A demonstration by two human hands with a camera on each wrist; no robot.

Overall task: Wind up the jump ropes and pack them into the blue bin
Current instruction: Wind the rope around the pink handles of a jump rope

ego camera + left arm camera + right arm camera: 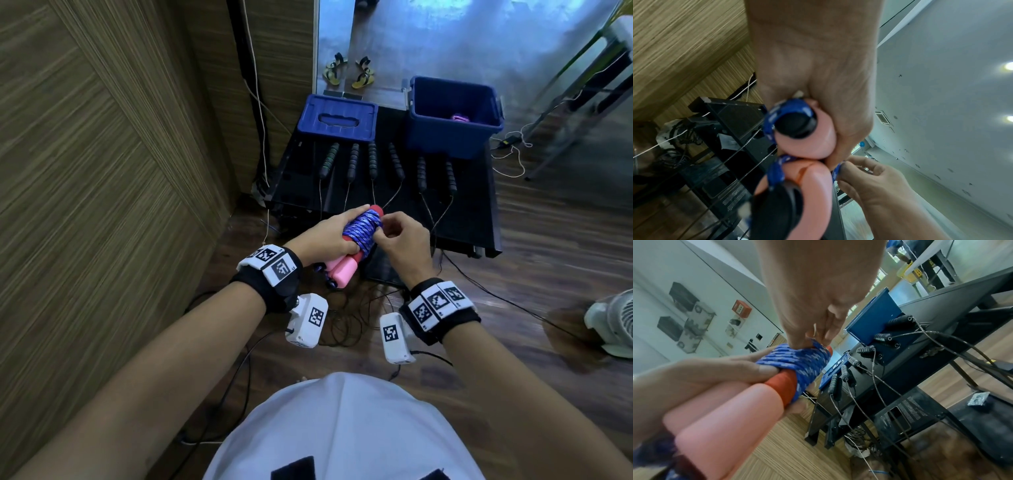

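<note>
The two pink foam handles (342,270) are gripped by the left hand (325,236) while the blue braided rope (363,228) is pinched by the right hand (404,236); winding appears near done, tucking being next, then carriage to the open blue plastic bin (421,133) at one o'clock.

At your twelve o'clock, a pair of sandals (349,72) sits on the pale floor. At four o'clock a white fan (613,323) stands on the wood floor; wood panelling (102,154) fills your nine o'clock.

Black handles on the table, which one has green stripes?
The leftmost handle, nearest the blue lid; the other five are plain black.
</note>
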